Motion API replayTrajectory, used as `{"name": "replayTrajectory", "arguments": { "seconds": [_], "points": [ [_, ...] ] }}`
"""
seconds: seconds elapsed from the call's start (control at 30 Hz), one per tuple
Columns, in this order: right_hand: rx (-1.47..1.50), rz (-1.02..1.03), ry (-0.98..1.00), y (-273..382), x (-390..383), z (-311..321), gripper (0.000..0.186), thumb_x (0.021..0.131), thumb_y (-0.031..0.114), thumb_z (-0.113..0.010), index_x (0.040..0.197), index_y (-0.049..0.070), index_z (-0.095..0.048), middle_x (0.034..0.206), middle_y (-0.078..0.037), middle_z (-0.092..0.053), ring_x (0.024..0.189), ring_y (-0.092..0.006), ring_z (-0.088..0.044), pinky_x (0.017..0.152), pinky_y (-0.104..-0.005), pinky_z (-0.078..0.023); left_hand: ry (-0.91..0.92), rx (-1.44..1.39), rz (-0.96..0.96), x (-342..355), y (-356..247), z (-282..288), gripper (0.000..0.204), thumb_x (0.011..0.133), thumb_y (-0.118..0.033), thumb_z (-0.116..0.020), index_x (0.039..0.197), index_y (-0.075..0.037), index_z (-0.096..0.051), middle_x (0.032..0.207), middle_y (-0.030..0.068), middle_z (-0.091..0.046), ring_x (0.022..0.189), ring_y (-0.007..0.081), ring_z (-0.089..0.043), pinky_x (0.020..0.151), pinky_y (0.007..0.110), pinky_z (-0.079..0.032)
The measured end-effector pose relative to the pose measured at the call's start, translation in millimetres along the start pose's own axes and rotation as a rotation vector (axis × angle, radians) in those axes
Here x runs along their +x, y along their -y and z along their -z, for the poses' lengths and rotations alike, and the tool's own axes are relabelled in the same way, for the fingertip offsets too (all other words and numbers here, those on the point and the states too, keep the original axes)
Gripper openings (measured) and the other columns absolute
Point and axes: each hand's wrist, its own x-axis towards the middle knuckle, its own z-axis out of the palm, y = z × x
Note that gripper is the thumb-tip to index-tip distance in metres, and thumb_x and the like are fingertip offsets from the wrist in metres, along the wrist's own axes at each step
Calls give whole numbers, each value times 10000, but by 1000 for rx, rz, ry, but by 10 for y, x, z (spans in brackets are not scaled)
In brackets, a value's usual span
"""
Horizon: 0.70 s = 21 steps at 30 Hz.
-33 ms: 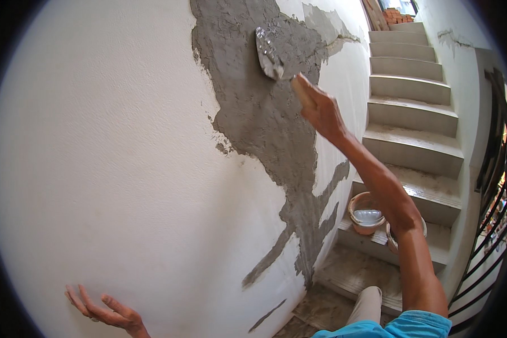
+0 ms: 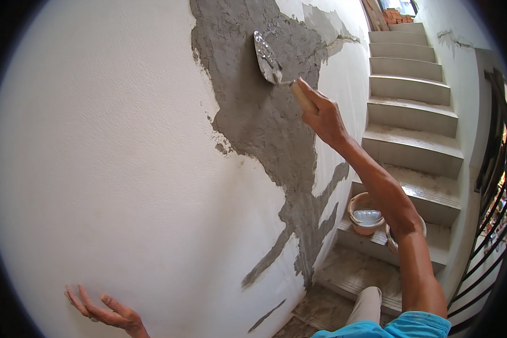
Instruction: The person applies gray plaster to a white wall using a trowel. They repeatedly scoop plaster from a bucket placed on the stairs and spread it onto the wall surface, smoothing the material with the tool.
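My right hand [image 2: 323, 115] is closed around the wooden handle of a trowel [image 2: 267, 58]. The trowel's metal blade, with wet grey smears on it, is at the large patch of grey mortar [image 2: 248, 101] on the white wall [image 2: 124, 158]. Whether the blade touches the mortar or stands just off it, I cannot tell. At the lower left my left hand [image 2: 108, 313] is open, fingers spread, by the bare white part of the wall. It holds nothing.
Concrete stairs [image 2: 408, 115] climb on the right. On a lower step stands a bucket [image 2: 366, 214] with a clear plastic thing in it, beside a second bucket [image 2: 392, 239] partly behind my right arm. A black railing [image 2: 484, 242] runs along the right; bricks [image 2: 397, 17] lie at the top.
The trowel has shifted slightly down and its blade has turned a little. My right hand moves slightly with it; my left hand stays where it was.
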Motion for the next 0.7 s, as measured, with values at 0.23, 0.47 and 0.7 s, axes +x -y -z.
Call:
{"name": "replayTrajectory", "arguments": {
  "seconds": [0.23,0.47,0.7],
  "points": [
    [-39,-104,-102,-93,304,112,808,753,11,-692,1525,144,-497,1305,-230,-661,1108,-326,-700,934,-395,-530,21,-16,27,-7,-8,-8,489,1093,-316,-374,1451,6,-463,1601,201,-340,1530,379,-252,1226,581,-225],
    [-138,163,-112,-226,480,90,788,763,23,-683,1521,145,-503,1216,-256,-684,996,-348,-716,882,-400,-549,-3,-3,13,-42,-45,-83,504,1105,-335,-370,1462,7,-468,1598,206,-353,1521,377,-275,1221,549,-228],
    [11,-19,-54,35,277,172,776,767,38,-696,1514,164,-524,1157,-217,-729,917,-265,-726,863,-365,-544,-6,15,9,-28,28,-25,506,1108,-333,-366,1459,16,-467,1599,209,-353,1519,381,-276,1219,549,-231]
  ]
}}
